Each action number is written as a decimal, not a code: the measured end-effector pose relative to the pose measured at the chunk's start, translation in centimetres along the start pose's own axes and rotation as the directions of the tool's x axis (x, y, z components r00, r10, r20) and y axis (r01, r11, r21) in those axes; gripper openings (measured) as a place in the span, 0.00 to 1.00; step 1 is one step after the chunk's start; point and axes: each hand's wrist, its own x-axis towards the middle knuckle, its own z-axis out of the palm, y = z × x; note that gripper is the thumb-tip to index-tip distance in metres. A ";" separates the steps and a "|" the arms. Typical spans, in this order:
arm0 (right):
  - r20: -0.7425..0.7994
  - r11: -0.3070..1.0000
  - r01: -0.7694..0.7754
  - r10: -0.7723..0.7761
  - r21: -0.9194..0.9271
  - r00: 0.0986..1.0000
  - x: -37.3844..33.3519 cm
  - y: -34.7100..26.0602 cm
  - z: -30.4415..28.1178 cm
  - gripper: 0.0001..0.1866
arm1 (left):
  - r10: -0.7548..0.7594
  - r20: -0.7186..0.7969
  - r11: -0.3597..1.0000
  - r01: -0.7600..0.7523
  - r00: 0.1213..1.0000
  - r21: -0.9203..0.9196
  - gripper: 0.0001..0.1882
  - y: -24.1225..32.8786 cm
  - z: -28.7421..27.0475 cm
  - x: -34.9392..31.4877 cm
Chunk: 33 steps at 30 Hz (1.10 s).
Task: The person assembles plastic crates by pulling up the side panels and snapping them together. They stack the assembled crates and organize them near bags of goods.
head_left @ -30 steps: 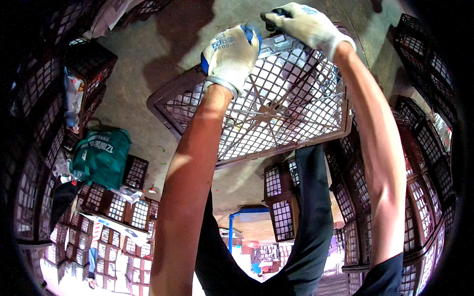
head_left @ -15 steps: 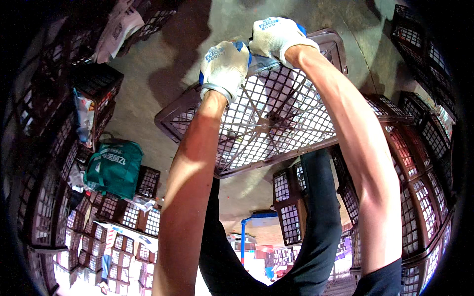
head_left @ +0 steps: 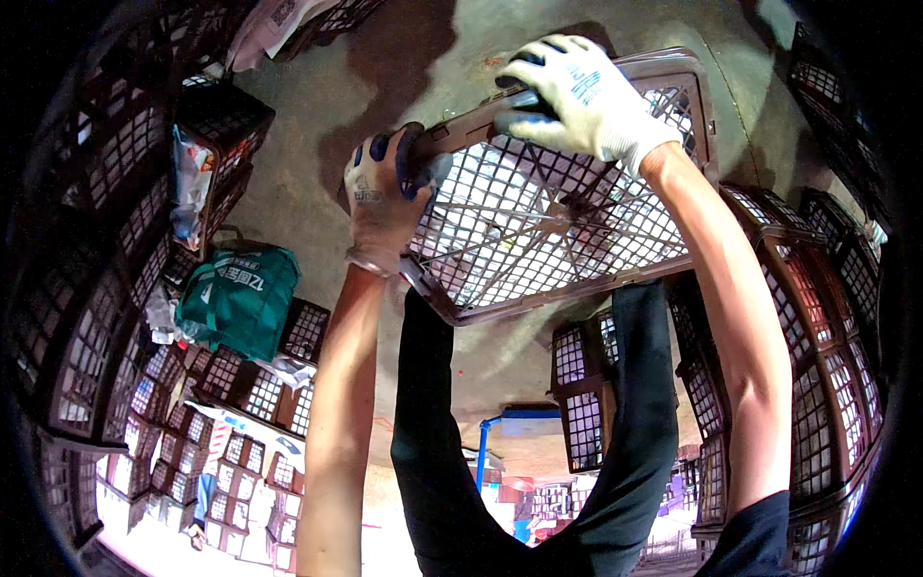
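In front of me is a dark brown plastic crate [head_left: 556,219], tilted, its lattice face crossed by ribs that meet at a central hub. Pale shapes show through its holes; I cannot make out what they are. Both my hands wear white knit gloves with blue palms. My left hand [head_left: 383,192] is closed round the rim at the crate's far left corner. Farther right, my right hand [head_left: 577,101] hooks over the far rim, thumb on the lattice side and fingers over the edge. Part of that grip is hidden by the glove.
Stacked brown crates [head_left: 817,337] line the right side, and more crates [head_left: 96,317] rise on the left. A green bag [head_left: 238,300] sits among the left ones. My legs [head_left: 630,385] stand close below the held crate. Bare concrete floor [head_left: 327,106] lies beyond.
My hands, close together at the far rim before, have spread apart: the left went left and down to the corner, the right slightly right and down. The crate has shifted a little right.
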 end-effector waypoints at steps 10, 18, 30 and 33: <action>0.061 0.997 -0.071 0.069 0.031 0.996 1.3 -3.2 1.2 0.24 | -0.065 0.020 0.997 0.065 0.998 -0.028 0.20 -2.1 0.9 0.7; 0.092 0.946 -0.325 0.323 0.008 0.942 6.5 -7.9 5.5 0.23 | -0.448 0.006 0.869 0.434 0.894 0.238 0.23 -2.1 3.6 3.9; 0.171 0.871 -0.457 0.429 0.182 0.887 7.4 -8.4 5.2 0.16 | -0.211 0.095 0.950 0.181 0.973 0.256 0.18 -5.6 4.9 3.6; -0.067 0.874 -0.372 0.411 0.312 0.909 5.6 -7.0 3.8 0.18 | -0.138 -0.057 0.951 0.149 0.989 0.271 0.18 -3.6 4.5 3.6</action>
